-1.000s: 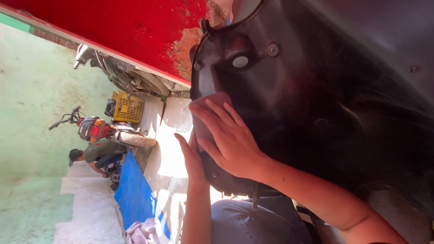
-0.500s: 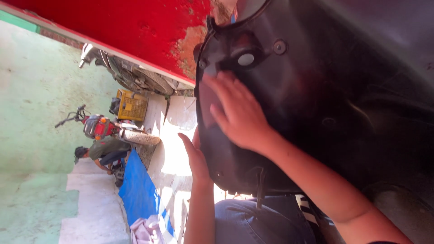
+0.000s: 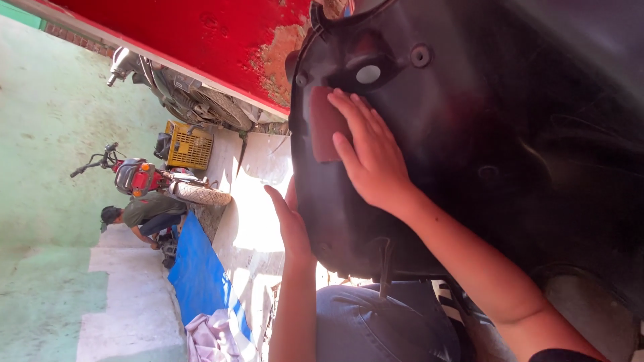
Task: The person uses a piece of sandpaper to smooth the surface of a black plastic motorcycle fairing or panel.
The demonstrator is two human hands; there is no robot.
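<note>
Head view. Your right hand (image 3: pixel 372 157) lies flat on the inner face of the large black plastic body panel (image 3: pixel 483 154). Its fingers are extended and close together, and they press a small dark reddish abrasive sheet (image 3: pixel 327 124) against the panel surface. The sheet sits under the fingertips, just below the round light-coloured plug (image 3: pixel 368 74) near the panel's upper edge. The sheet's material cannot be confirmed from this view; it appears to be sandpaper.

Your left hand (image 3: pixel 290 221) is at the panel's left edge. The palm and straight fingers rest along the rim, and the fingertips pass behind the edge, so you cannot tell how firmly they grip. The two hands are near each other but not touching.

The panel stands between your forearms, with its lower part just above your lap in blue jeans (image 3: pixel 376 322).

Behind the panel, a red painted surface (image 3: pixel 201 33) with a rusted patch fills the top of the view. Further back, a red motorcycle (image 3: pixel 151 179) stands on the pavement beside a yellow crate (image 3: pixel 190 146). Another person (image 3: pixel 144 213) crouches next to the motorcycle, well apart from your hands. A blue tarpaulin (image 3: pixel 198 275) lies on the ground between that person and you, with a bundle of pale cloth (image 3: pixel 215 338) at its near end.
</note>
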